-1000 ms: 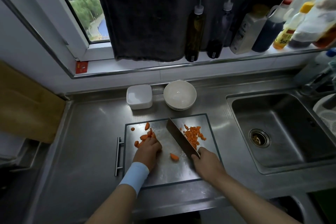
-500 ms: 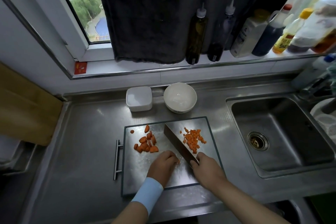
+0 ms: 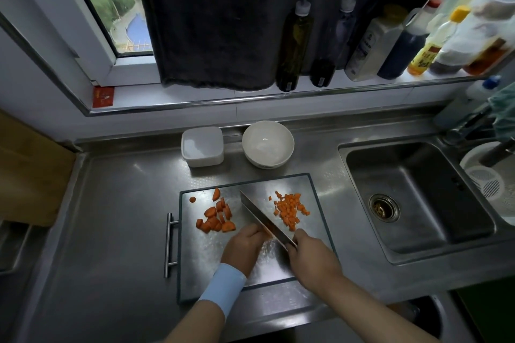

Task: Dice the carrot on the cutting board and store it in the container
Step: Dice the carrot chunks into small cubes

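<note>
Behind the cutting board (image 3: 211, 259): a white square container (image 3: 202, 146) and a white bowl (image 3: 268, 143) stand side by side against the back of the steel counter (image 3: 111, 231), near the board's far edge but not touching it
Windowsill: a row of bottles (image 3: 292, 44) in front of a hanging dark cloth (image 3: 217, 22)
Right side: the sink (image 3: 418, 198) lies just beside the board, with a white colander (image 3: 485, 184) at its far rim
Left side: the board's bar handle (image 3: 168, 245) sticks out over bare counter; a wooden board (image 3: 28, 170) leans well apart at the wall
Carrot: coarse chunks (image 3: 216, 216) lie heaped on the board's left half, one small round piece off by the far left corner; the diced pieces (image 3: 289, 209) lie on the right half, close to the right edge
In the way: the knife (image 3: 262, 217) runs slantwise between the two heaps, its tip toward the far edge
Open room: the near half of the board is bare steel around the hands
Left hand (image 3: 243, 245): palm down, fingers curled, knuckles against the blade's left face; a sliver of orange shows at the fingertips, but whether they pin a piece I cannot tell; a pale blue wristband (image 3: 223, 287) sits on the wrist
Right hand (image 3: 313, 257): wrapped round the knife's handle, which the fist hides, forearm coming in from the lower right
</note>
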Demonstrator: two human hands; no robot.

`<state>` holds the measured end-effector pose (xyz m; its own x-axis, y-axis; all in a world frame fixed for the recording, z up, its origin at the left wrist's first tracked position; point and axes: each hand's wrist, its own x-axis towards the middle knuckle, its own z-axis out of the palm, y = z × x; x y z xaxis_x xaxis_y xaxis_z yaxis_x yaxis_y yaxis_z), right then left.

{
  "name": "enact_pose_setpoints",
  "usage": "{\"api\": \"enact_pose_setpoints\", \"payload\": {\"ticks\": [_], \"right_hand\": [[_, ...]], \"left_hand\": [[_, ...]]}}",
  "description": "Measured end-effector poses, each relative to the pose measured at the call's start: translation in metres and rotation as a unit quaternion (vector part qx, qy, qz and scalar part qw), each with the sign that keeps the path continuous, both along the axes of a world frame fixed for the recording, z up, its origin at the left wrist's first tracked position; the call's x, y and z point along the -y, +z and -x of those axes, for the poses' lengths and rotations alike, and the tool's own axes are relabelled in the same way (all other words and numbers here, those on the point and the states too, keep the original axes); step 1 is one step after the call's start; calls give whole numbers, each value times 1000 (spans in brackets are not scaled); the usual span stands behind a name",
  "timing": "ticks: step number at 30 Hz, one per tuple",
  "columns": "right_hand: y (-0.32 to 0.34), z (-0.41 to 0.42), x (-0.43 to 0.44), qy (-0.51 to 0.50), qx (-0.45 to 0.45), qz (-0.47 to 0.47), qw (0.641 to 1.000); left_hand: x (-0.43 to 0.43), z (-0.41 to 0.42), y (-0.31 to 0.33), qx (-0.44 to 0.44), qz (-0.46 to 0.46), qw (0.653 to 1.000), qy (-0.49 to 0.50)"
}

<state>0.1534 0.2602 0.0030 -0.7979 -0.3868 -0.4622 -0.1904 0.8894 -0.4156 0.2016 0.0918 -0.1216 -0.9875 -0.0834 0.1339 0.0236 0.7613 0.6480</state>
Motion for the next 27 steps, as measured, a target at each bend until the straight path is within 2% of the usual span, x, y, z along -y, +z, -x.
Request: {"api": "enact_pose_setpoints", "payload": {"ticks": [2, 4, 7, 10, 19, 23, 27], "right_hand": [[9, -5, 0, 9, -24, -4, 1000], [17, -10, 1, 19, -42, -11, 999], [26, -17, 5, 22, -47, -24, 998], [27, -17, 7, 0, -30, -27, 999], [20, -17, 5, -21, -16, -49, 998], [16, -9, 2, -47, -25, -48, 997], [12, -2, -2, -56, -18, -50, 997]], "left_hand": [[0, 1, 6, -22, 22, 999, 7], [-1, 3, 13, -52, 3, 999, 13], [-3, 6, 10, -49, -5, 999, 13], [-1, 4, 8, -1, 4, 1000, 19], [1, 7, 10, -82, 18, 996, -13], [3, 11, 19, -20, -4, 1000, 11], [7, 12, 20, 18, 28, 999, -15]]}}
